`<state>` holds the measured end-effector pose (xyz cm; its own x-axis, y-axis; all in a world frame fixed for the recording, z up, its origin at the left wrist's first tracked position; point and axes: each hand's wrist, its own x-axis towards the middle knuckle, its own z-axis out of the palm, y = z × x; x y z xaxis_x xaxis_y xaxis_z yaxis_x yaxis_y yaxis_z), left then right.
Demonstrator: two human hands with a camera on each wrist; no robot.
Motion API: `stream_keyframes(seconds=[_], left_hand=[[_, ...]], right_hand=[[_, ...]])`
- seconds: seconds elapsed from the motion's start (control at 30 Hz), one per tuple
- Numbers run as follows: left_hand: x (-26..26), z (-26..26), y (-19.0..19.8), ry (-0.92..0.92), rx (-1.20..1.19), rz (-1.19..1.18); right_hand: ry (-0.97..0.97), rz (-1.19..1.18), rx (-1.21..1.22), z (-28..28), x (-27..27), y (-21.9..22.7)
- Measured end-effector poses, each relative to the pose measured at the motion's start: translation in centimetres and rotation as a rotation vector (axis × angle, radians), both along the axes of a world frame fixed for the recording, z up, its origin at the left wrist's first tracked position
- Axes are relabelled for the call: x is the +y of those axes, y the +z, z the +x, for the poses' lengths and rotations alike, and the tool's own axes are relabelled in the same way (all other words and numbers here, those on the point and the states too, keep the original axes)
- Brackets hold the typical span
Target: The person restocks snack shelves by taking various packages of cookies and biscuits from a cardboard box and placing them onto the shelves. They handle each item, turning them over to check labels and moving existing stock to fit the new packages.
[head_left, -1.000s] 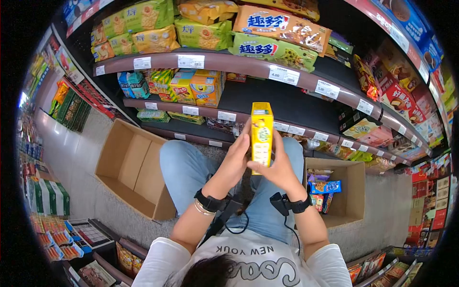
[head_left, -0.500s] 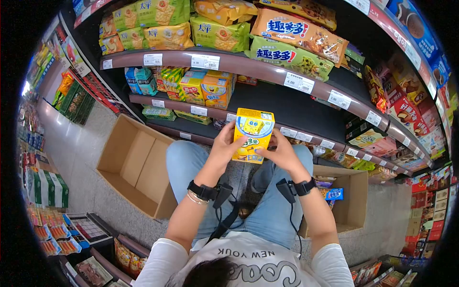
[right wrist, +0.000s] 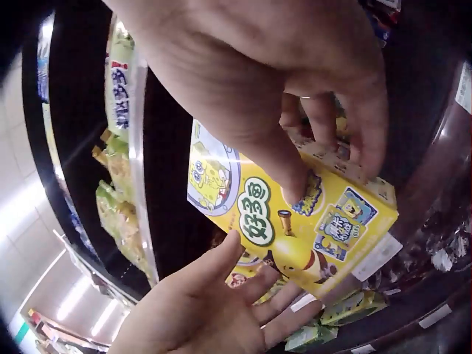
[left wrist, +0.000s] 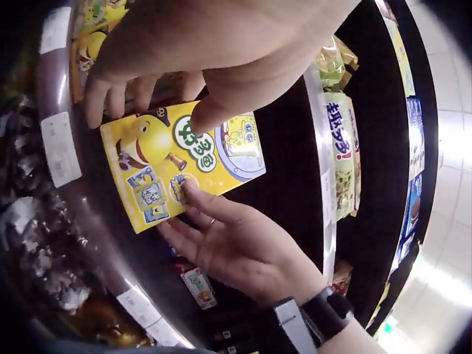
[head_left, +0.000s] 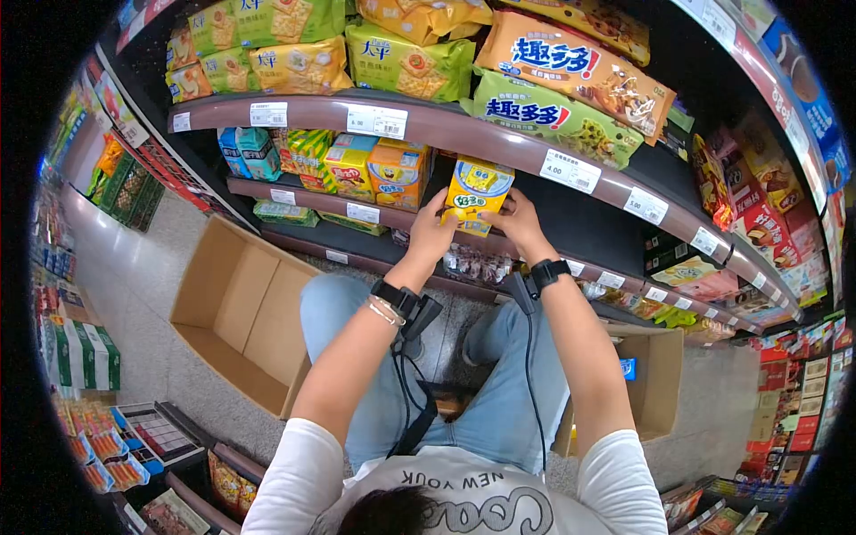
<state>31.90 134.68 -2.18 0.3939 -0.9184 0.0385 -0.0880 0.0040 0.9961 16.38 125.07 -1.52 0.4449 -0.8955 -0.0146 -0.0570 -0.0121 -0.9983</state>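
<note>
A yellow snack box (head_left: 477,192) with a cartoon sponge face and green lettering is held between two hands at the middle shelf. My left hand (head_left: 434,230) grips its left side, thumb on the printed front. On the opposite side my right hand (head_left: 522,226) holds it, and the right thumb lies on the front in the right wrist view. The box overlaps the shelf's front edge, just right of an orange cartoon box (head_left: 397,174) in a row of small cartons. In the left wrist view the box (left wrist: 158,133) is tilted, its back hidden.
Biscuit packs (head_left: 571,67) fill the shelf above, whose price-tag rail (head_left: 499,134) overhangs the hands. Wrapped snacks (head_left: 477,265) lie on the low shelf beneath. An open cardboard box (head_left: 236,308) stands on the floor at the left; another cardboard box (head_left: 655,383) at the right holds a blue packet.
Both hands have turned the yellow box so its cartoon front faces up toward the head camera. They have carried it forward from above the lap to the middle shelf.
</note>
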Motion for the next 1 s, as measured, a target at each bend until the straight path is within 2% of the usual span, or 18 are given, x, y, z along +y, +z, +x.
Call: stream_keyframes(seconds=[0.13,0.23,0.33,0.43,0.57,0.67,0.77,0.9,1.0], left_hand=[[-3.1,1.0,-2.1,-0.019,-0.134,0.02],[-4.8,1.5,-3.6,0.053,-0.125,0.05],[-5.0,1.9,-3.1,0.024,0.001,0.059],[-4.3,1.3,-0.8,0.017,0.249,0.052],[-5.8,2.0,-3.5,0.015,0.296,0.046],[-6.4,2.6,-4.4,0.001,0.181,0.092],[-7.0,2.9,-5.5,0.018,0.16,0.084],[-7.6,3.0,-6.5,0.051,0.101,0.112],[-8.9,3.2,-7.8,0.02,0.081,0.015]], right_hand=[[-0.03,-0.093,0.07,0.8,-2.3,-1.5],[-0.014,-0.189,0.103,1.8,-4.0,-3.4],[-0.059,-0.405,0.224,3.6,-5.6,-5.7],[-0.132,-0.489,0.361,4.8,-6.0,-6.3],[-0.146,-0.656,0.539,6.2,-7.7,-6.3],[-0.167,-0.658,0.604,7.3,-7.9,-4.7],[-0.249,-0.929,0.547,7.8,-10.6,-8.2],[-0.244,-0.972,0.571,7.8,-12.3,-9.2],[-0.258,-0.956,0.636,7.6,-12.2,-9.1]])
